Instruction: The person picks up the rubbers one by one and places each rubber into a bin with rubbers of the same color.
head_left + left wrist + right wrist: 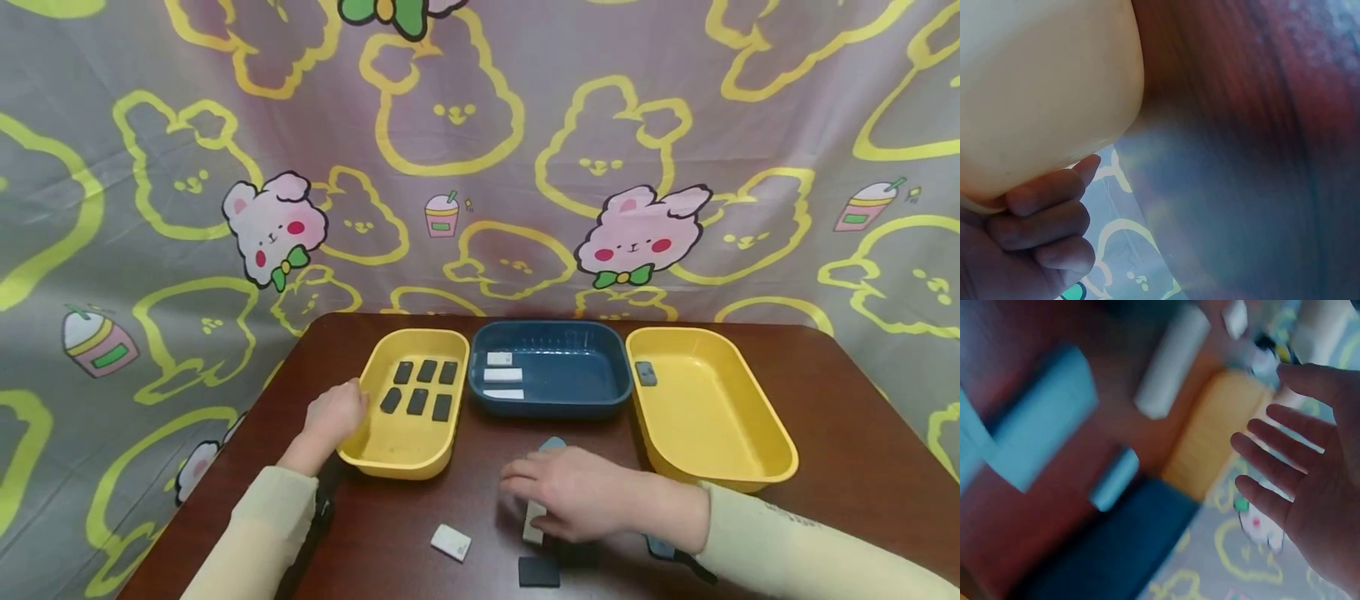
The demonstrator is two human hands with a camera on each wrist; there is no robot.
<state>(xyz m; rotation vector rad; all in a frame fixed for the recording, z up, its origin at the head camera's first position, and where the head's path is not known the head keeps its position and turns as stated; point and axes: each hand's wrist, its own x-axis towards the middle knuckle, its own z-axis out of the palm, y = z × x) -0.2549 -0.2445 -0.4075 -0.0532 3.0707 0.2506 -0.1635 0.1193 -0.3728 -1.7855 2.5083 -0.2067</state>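
My left hand (337, 414) grips the left rim of a yellow bin (401, 458), its fingers curled against the wall in the left wrist view. Inside the bin lie several small black blocks (417, 402). My right hand (573, 492) hovers over loose blocks on the table, fingers spread and holding nothing in the right wrist view. Partly hidden under it are a white block (534, 523) and a blue block (553, 443). A black block (538, 572) lies nearer the front, with another white block (452, 542) to its left. More blue blocks (1047, 419) appear blurred in the right wrist view.
A dark blue bin (551, 408) stands at the back middle, holding three white blocks (502, 376) along its left side. To its right, a second yellow bin (712, 408) contains one grey-blue block (646, 373). A patterned curtain (480, 167) hangs behind the brown table (397, 517).
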